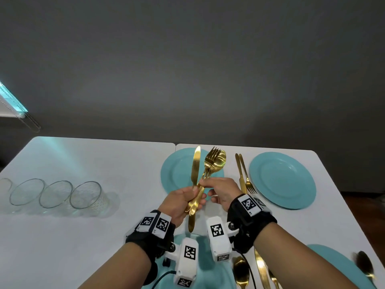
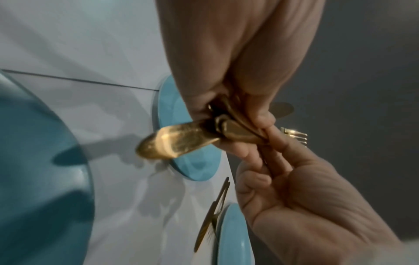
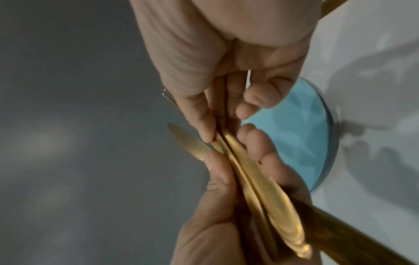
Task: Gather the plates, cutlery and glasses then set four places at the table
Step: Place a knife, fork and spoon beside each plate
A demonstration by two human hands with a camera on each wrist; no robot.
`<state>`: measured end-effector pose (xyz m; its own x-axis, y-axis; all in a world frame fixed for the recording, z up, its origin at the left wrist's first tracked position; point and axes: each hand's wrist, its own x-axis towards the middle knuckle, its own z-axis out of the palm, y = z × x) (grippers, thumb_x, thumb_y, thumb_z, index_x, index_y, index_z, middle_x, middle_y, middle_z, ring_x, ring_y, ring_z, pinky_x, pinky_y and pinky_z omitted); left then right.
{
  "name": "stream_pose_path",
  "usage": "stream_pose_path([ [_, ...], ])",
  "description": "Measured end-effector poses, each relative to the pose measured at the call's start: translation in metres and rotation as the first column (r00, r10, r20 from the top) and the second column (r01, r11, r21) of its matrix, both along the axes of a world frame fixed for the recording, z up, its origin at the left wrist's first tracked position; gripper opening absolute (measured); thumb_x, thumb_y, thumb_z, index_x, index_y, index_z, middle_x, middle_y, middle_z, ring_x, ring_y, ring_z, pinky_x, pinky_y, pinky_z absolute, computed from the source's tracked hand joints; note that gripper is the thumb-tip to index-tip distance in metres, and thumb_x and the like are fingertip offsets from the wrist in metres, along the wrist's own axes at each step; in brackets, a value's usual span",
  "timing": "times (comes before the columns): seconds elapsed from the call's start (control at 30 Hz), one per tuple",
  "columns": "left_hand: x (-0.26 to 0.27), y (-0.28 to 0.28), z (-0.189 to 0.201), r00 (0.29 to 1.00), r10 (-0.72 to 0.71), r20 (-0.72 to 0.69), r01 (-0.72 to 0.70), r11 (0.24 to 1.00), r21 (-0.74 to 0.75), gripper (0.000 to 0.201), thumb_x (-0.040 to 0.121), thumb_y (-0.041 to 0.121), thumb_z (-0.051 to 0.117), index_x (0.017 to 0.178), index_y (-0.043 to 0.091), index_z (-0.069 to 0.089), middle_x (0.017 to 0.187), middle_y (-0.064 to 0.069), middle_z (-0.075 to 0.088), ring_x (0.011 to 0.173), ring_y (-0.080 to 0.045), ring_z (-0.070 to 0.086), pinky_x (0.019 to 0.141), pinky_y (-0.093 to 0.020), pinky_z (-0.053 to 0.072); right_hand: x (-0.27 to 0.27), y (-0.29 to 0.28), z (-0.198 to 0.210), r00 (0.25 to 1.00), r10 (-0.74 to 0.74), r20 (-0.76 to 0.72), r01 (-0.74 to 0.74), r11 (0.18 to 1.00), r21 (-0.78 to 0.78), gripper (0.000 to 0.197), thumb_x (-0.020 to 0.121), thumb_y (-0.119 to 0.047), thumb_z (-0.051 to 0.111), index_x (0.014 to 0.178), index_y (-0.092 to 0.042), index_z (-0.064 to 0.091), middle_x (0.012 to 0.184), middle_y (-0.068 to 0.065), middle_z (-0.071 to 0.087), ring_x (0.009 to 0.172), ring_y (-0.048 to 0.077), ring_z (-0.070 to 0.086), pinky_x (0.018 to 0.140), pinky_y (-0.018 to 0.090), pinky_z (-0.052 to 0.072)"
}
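Note:
My left hand (image 1: 183, 200) grips a bundle of gold cutlery (image 1: 210, 165) by the handles: a knife (image 1: 196, 163), forks and a spoon (image 1: 218, 161), held upright above a teal plate (image 1: 177, 174). My right hand (image 1: 218, 190) pinches the stems of the fork and spoon just above the left fist. In the left wrist view the handle ends (image 2: 179, 139) stick out below the left hand (image 2: 226, 71). In the right wrist view the handles (image 3: 254, 179) run between both hands. A second teal plate (image 1: 283, 180) has a gold knife and fork (image 1: 243, 174) beside it.
Several clear glasses (image 1: 85, 197) stand in a row at the left on the white table (image 1: 83, 236). Two more teal plates (image 1: 341, 265) lie near me, with a gold spoon, knife and fork (image 1: 258, 270) between them. A dark spoon (image 1: 364, 265) rests at the right edge.

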<state>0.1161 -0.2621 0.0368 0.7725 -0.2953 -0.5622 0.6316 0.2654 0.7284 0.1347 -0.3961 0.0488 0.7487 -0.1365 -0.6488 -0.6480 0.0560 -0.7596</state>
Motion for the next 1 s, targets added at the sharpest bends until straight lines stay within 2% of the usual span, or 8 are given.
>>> stream_pose_path([
  [0.13, -0.011, 0.003, 0.006, 1.000, -0.001, -0.009, 0.001, 1.000, 0.031, 0.019, 0.096, 0.015, 0.048, 0.088, 0.004, 0.062, 0.062, -0.004, 0.066, 0.048, -0.010, 0.061, 0.049, -0.020, 0.051, -0.011, 0.008, 0.005, 0.999, -0.022, 0.045, 0.023, 0.999, -0.033, 0.010, 0.079, -0.010, 0.072, 0.086, -0.006, 0.069, 0.071, 0.002, 0.062, 0.054, 0.010, 0.046, 0.042, 0.020, 0.035],
  [0.2, -0.018, 0.003, 0.012, 0.999, -0.052, -0.009, 0.053, 0.993, 0.106, 0.024, 0.098, 0.019, 0.045, 0.086, 0.005, 0.061, 0.062, -0.003, 0.062, 0.046, -0.009, 0.057, 0.048, -0.019, 0.048, -0.019, 0.011, 0.006, 0.999, -0.009, 0.049, 0.012, 0.998, -0.056, 0.006, 0.079, -0.010, 0.072, 0.081, -0.006, 0.069, 0.070, 0.003, 0.063, 0.053, 0.010, 0.046, 0.044, 0.020, 0.035],
  [0.3, -0.029, 0.007, 0.022, 0.990, -0.139, -0.008, 0.138, 0.972, 0.188, 0.033, 0.100, 0.024, 0.040, 0.085, 0.004, 0.061, 0.065, -0.003, 0.055, 0.049, -0.008, 0.048, 0.046, -0.018, 0.041, -0.031, 0.017, 0.012, 0.998, 0.033, 0.056, -0.030, 0.998, -0.049, 0.010, 0.080, -0.011, 0.069, 0.087, -0.003, 0.070, 0.075, 0.006, 0.065, 0.051, 0.011, 0.049, 0.046, 0.020, 0.034],
  [0.57, -0.042, 0.021, 0.033, 0.987, -0.159, 0.019, 0.153, 0.972, 0.177, 0.025, 0.100, 0.013, 0.037, 0.086, 0.008, 0.057, 0.066, -0.002, 0.050, 0.051, -0.009, 0.041, 0.047, -0.019, 0.036, -0.045, 0.025, 0.018, 0.968, 0.232, 0.094, -0.222, 0.969, -0.109, 0.016, 0.090, -0.020, 0.060, 0.077, -0.011, 0.066, 0.063, 0.001, 0.057, 0.060, 0.012, 0.049, 0.051, 0.021, 0.036],
  [0.67, -0.049, 0.022, 0.034, 0.987, -0.148, 0.062, 0.133, 0.971, 0.199, 0.022, 0.100, 0.014, 0.039, 0.087, 0.009, 0.056, 0.067, -0.002, 0.051, 0.045, -0.005, 0.044, 0.045, -0.017, 0.037, -0.053, 0.027, 0.020, 0.966, 0.230, 0.118, -0.209, 0.964, -0.164, 0.015, 0.089, -0.024, 0.062, 0.082, -0.012, 0.068, 0.068, 0.002, 0.061, 0.062, 0.013, 0.051, 0.052, 0.022, 0.037],
  [0.8, -0.059, 0.025, 0.036, 0.983, -0.147, 0.113, 0.119, 0.967, 0.227, 0.017, 0.099, 0.014, 0.043, 0.089, 0.012, 0.057, 0.070, -0.002, 0.055, 0.053, -0.007, 0.045, 0.047, -0.017, 0.038, -0.067, 0.024, 0.023, 0.971, 0.179, 0.157, -0.126, 0.946, -0.297, 0.022, 0.083, -0.032, 0.069, 0.092, -0.012, 0.069, 0.083, 0.004, 0.067, 0.063, 0.011, 0.052, 0.054, 0.022, 0.041],
  [0.9, -0.065, 0.028, 0.036, 0.979, -0.149, 0.141, 0.113, 0.964, 0.240, 0.014, 0.098, 0.014, 0.043, 0.092, 0.010, 0.055, 0.071, -0.003, 0.056, 0.052, -0.006, 0.045, 0.047, -0.017, 0.037, -0.081, 0.020, 0.029, 0.955, 0.232, 0.182, -0.114, 0.859, -0.499, 0.025, 0.084, -0.038, 0.066, 0.080, -0.014, 0.068, 0.076, 0.002, 0.064, 0.063, 0.013, 0.051, 0.059, 0.024, 0.042],
  [1.0, -0.069, 0.028, 0.037, 0.979, -0.140, 0.148, 0.100, 0.963, 0.251, 0.015, 0.099, 0.013, 0.042, 0.089, 0.011, 0.054, 0.071, -0.004, 0.057, 0.048, -0.005, 0.045, 0.045, -0.016, 0.037, -0.093, 0.014, 0.034, 0.890, 0.361, 0.278, -0.031, 0.657, -0.753, 0.019, 0.088, -0.031, 0.063, 0.091, -0.014, 0.071, 0.086, -0.003, 0.065, 0.082, 0.013, 0.059, 0.072, 0.021, 0.043],
])
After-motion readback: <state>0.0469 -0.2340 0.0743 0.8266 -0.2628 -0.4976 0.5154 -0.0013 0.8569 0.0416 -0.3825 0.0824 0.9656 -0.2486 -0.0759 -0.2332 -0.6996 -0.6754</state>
